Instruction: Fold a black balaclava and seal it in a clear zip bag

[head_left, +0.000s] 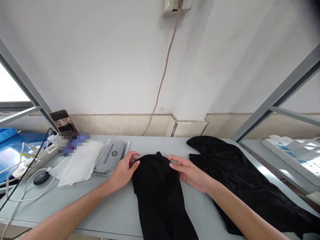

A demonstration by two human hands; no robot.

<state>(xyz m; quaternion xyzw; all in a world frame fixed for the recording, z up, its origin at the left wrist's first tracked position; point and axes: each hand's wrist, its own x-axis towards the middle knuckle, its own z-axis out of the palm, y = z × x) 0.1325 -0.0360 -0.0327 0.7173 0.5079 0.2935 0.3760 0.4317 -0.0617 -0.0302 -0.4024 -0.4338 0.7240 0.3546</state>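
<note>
A black balaclava (160, 196) of soft fabric lies before me, its rounded top toward the wall and its long lower part running off the near edge of the view. My left hand (126, 170) pinches its upper left edge between thumb and fingers. On the opposite side, my right hand (191, 171) grips the upper right edge the same way. A small dark tip of fabric sticks up behind the top. To the right, more black fabric pieces (240, 180) lie spread in a loose pile, partly behind my right forearm.
Left of my hands are a grey ROCKBROS pouch (112, 156) and white plastic bags (81, 163). A phone (63, 121) leans near the wall, beside a power strip (37, 160) with tangled cables and a black round device (41, 178). Metal frame posts flank the table (112, 213).
</note>
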